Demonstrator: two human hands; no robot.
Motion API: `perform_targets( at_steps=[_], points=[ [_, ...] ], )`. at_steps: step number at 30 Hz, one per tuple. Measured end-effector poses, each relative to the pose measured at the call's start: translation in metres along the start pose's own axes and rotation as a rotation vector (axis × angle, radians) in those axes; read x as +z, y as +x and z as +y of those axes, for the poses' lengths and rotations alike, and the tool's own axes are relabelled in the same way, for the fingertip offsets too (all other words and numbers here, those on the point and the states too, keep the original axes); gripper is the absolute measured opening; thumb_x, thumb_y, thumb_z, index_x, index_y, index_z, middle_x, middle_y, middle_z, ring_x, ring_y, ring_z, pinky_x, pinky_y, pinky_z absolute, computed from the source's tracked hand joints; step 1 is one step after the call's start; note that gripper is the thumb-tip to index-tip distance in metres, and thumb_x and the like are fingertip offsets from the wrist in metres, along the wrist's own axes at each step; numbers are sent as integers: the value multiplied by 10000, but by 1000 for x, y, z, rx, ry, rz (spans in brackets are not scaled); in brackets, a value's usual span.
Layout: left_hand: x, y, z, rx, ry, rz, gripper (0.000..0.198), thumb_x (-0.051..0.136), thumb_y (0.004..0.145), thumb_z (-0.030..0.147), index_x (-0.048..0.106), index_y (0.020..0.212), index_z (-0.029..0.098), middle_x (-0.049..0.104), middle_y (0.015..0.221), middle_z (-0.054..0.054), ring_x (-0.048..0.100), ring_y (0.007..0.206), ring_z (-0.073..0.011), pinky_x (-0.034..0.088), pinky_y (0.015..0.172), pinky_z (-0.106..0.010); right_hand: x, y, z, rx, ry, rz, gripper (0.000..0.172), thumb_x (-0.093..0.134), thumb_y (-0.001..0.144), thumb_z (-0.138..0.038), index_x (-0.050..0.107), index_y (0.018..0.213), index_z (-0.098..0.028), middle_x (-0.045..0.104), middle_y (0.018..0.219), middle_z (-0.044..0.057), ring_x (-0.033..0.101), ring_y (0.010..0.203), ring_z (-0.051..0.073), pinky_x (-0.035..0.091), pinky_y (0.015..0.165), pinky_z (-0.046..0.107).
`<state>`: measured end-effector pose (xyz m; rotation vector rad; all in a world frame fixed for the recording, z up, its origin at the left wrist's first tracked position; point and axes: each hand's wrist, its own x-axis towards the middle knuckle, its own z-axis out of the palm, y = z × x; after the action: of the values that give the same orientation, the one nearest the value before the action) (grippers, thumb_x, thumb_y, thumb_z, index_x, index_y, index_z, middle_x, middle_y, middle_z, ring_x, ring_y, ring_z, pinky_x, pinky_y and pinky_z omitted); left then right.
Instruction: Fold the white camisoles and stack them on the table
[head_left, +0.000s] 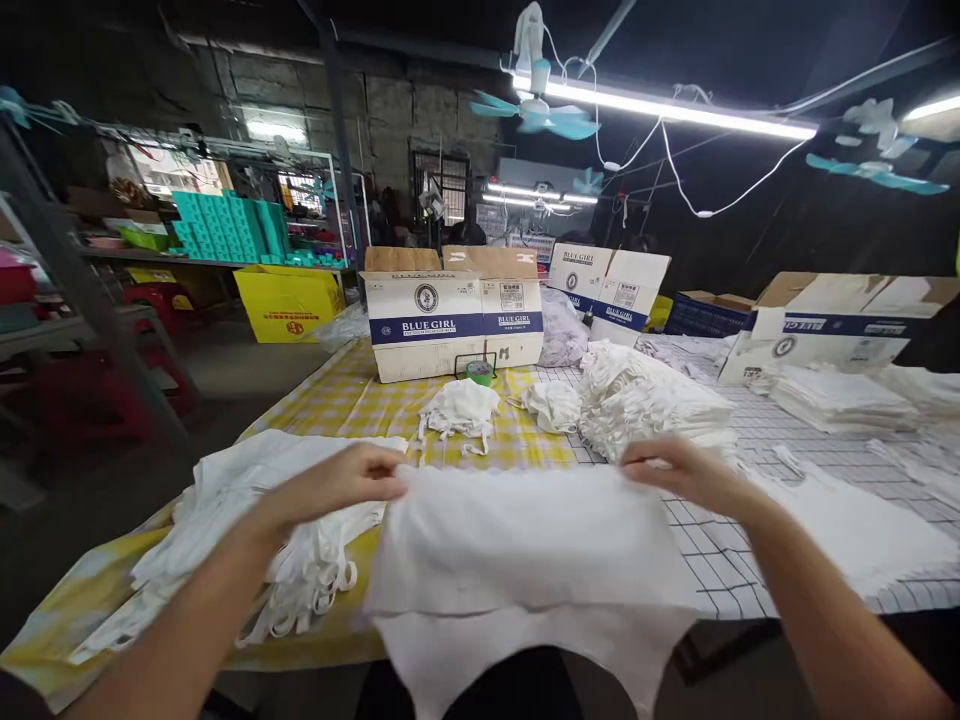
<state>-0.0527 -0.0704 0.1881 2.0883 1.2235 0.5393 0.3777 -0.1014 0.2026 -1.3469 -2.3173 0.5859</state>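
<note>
A white camisole-like garment (517, 540) is stretched between my two hands, its lower part hanging over the table's near edge. My left hand (371, 474) pinches its far left corner, and my right hand (667, 468) pinches the far right corner; both are slightly blurred. Left of the garment lies a pile of white garments (255, 480) with thin straps dangling toward me. Beyond my right hand stands a tall stack of folded white garments (649, 400). Two small white bundles (459, 408) sit past the held cloth.
Open "BLUE GIRL" cartons (457, 325) line the table's back. A green tape roll (480, 373) stands before one. More white garments (862, 520) cover the right side. Yellow checked cloth (300, 410) drapes the left half. Fans (536, 115) hang above.
</note>
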Motion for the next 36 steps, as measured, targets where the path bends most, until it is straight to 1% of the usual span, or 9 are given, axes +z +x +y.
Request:
perform_targets(
  at_steps=[4, 8, 15, 19, 22, 24, 28, 32, 36],
  points=[
    [83, 48, -83, -188, 92, -46, 236, 524, 631, 341, 424, 504, 169, 395, 497, 49, 405, 514, -109, 271, 490, -209, 97, 41, 71, 210, 0, -33, 224, 514, 761, -316, 606, 635, -155, 533, 565, -8, 443, 541, 114, 315, 507, 216],
    [113, 71, -123, -249, 139, 10, 159, 498, 621, 299, 464, 539, 166, 406, 509, 51, 396, 518, -113, 243, 487, -213, 145, 53, 112, 265, -17, -8, 198, 490, 743, -259, 596, 615, -151, 544, 556, -8, 447, 547, 114, 308, 506, 210],
    [95, 102, -140, -292, 208, 129, 96, 551, 630, 257, 513, 644, 171, 464, 552, 56, 448, 549, -114, 282, 508, -207, 138, 83, 124, 259, -97, 75, 204, 441, 786, -252, 618, 730, -168, 607, 665, 22, 520, 628, 150, 351, 569, 232],
    [106, 117, -138, -335, 277, 226, 230, 541, 682, 199, 554, 909, 160, 542, 638, 31, 522, 615, -136, 360, 571, -220, 147, 104, 126, 277, -174, 152, 231, 415, 805, -208, 638, 846, -165, 632, 852, 73, 558, 768, 185, 393, 693, 270],
    [125, 112, -131, -343, 366, 347, 450, 479, 763, 181, 435, 1209, 142, 602, 947, -76, 566, 879, -202, 411, 754, -297, 168, 106, 120, 308, -245, 240, 335, 414, 816, -190, 566, 1113, -156, 552, 1138, 133, 514, 1005, 242, 376, 841, 343],
    [141, 99, -127, -232, 492, 406, 521, 452, 807, 202, 350, 1316, 172, 499, 1224, -126, 469, 1122, -249, 363, 910, -364, 187, 99, 113, 296, -333, 297, 430, 415, 839, -219, 455, 1264, -169, 442, 1303, 137, 414, 1163, 266, 320, 941, 389],
    [166, 61, -131, 52, 665, 230, 511, 386, 876, 309, 269, 1374, 316, 277, 1453, -18, 242, 1321, -249, 216, 1056, -453, 223, 66, 103, 181, -435, 186, 471, 325, 911, -369, 299, 1374, -284, 281, 1448, 27, 250, 1314, 224, 230, 1041, 421],
    [163, 34, -140, 14, 657, 95, 508, 313, 905, 361, 182, 1396, 337, 182, 1484, 5, 180, 1348, -235, 185, 1067, -490, 225, 26, 106, 195, -413, 92, 487, 272, 923, -436, 214, 1396, -336, 207, 1475, -14, 183, 1346, 207, 204, 1059, 450],
    [149, 48, -133, -51, 645, 27, 455, 376, 879, 341, 389, 1329, 272, 301, 1442, -41, 249, 1325, -249, 218, 1061, -476, 203, 17, 107, 225, -389, 156, 422, 281, 928, -403, 389, 1325, -310, 392, 1391, 13, 337, 1279, 204, 259, 1038, 437]
  ],
)
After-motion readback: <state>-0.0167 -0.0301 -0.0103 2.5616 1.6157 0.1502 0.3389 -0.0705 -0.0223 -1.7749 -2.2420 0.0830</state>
